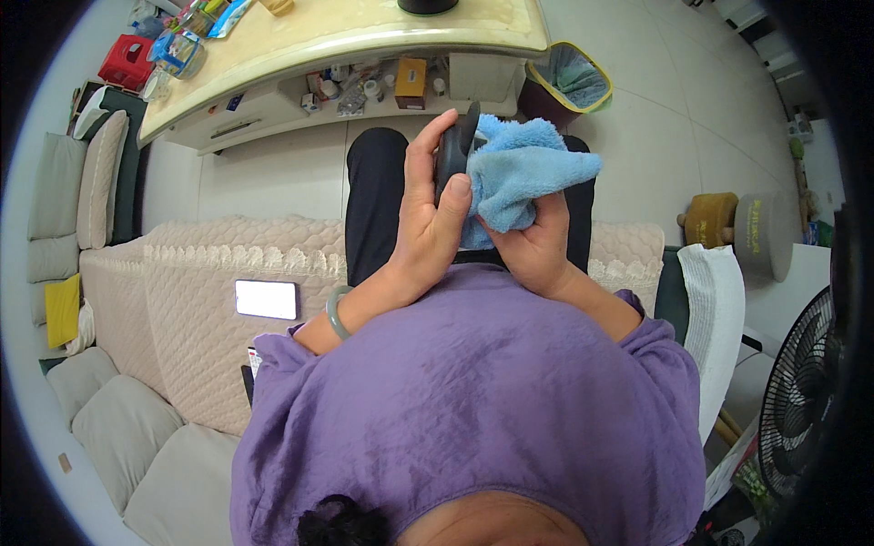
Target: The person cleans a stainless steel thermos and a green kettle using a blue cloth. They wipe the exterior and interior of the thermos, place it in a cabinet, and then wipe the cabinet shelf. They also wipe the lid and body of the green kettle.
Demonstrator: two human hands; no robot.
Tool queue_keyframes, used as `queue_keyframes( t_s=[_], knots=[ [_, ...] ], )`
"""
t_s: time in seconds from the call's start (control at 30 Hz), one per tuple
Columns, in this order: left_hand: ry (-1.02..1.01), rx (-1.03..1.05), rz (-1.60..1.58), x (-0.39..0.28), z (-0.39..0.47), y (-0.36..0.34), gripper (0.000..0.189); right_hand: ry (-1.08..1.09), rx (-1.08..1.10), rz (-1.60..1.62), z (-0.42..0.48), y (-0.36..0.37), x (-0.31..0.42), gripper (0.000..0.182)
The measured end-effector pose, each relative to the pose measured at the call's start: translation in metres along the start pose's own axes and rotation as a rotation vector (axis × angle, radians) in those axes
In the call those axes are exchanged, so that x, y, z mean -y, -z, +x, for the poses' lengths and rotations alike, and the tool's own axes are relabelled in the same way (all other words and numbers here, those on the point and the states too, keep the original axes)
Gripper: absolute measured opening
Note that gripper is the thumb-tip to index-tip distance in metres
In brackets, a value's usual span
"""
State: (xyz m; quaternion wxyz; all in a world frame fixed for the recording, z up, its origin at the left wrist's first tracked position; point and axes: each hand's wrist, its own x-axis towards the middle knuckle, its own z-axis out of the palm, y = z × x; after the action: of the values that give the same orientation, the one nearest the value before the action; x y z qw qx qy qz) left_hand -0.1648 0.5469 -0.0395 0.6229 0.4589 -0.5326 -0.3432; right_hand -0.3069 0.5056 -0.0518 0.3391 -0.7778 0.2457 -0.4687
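Above my lap, my left hand (431,211) grips a dark, rounded plastic object (452,153) with a raised fin-like part, perhaps a lid; its exact kind cannot be told. A light blue terry cloth (522,170) lies against the right side of this object. My right hand (536,242) holds the cloth from below, its fingers mostly hidden in the folds. The cloth covers whatever lies beneath it. One cloth corner sticks out to the right.
A cream table (328,41) stands ahead, with boxes and bottles on its lower shelf. A lined waste bin (570,78) is at its right end. A lit phone (267,299) lies on the quilted sofa cover (198,300). A black fan (799,389) stands at right.
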Motion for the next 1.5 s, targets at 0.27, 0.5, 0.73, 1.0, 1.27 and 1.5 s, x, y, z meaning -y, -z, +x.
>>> queue_keyframes(
  t_s=[0.27,0.5,0.73,1.0,1.27,1.5],
  knots=[
    [-0.016,0.007,0.076,0.014,-0.006,0.005,0.061,-0.406,-0.164,0.422,0.01,0.003,0.002,0.036],
    [-0.005,0.149,-0.099,0.005,-0.005,0.006,0.074,-0.82,-0.307,1.156,0.023,0.03,-0.03,0.041],
    [0.138,0.157,-0.147,0.009,-0.005,0.005,0.088,-0.78,0.078,0.881,0.014,0.038,0.001,0.05],
    [-0.15,0.154,0.261,0.01,-0.004,0.012,0.098,-0.67,0.238,0.578,0.015,0.036,-0.006,0.031],
    [0.051,0.198,-0.312,0.005,0.006,0.007,0.098,-0.967,-0.082,1.47,0.0,0.025,-0.045,0.04],
    [0.22,0.109,-0.524,0.023,0.01,0.025,0.084,-0.975,0.031,1.514,0.008,0.035,-0.038,0.051]
  ],
)
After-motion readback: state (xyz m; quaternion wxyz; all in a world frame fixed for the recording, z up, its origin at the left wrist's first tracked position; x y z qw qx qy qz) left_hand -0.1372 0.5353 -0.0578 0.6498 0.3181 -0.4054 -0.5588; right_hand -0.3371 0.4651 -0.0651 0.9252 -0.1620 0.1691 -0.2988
